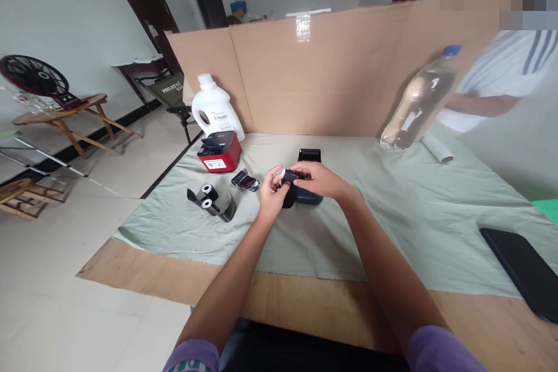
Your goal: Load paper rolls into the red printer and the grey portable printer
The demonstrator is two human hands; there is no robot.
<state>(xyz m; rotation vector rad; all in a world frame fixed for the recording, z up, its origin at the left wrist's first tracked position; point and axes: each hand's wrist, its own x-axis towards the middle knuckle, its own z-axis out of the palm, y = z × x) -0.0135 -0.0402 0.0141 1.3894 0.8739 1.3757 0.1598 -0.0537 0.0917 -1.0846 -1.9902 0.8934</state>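
Observation:
Between the fingers of both hands is a small paper roll [291, 176] with a dark outside and a pale end. My left hand [272, 190] is closed around its left side, and my right hand [323, 179] grips its right end from above. Directly beneath and behind the hands lies a dark handheld device [309, 196], with a glossy black part [310, 155] standing up at its far side. The hands hide most of it. A black piece hangs below the roll; whether it belongs to the roll or the device I cannot tell.
Left of the hands are a crumpled black wrapper [246, 181], two more rolls [209, 191] in clear-and-black packaging, a red box-shaped machine [220, 153] and a white jug [214, 106]. A water bottle [421, 102], white tube [437, 148] and phone [521, 267] lie right. Cardboard [314, 81] walls the back; a person stands behind.

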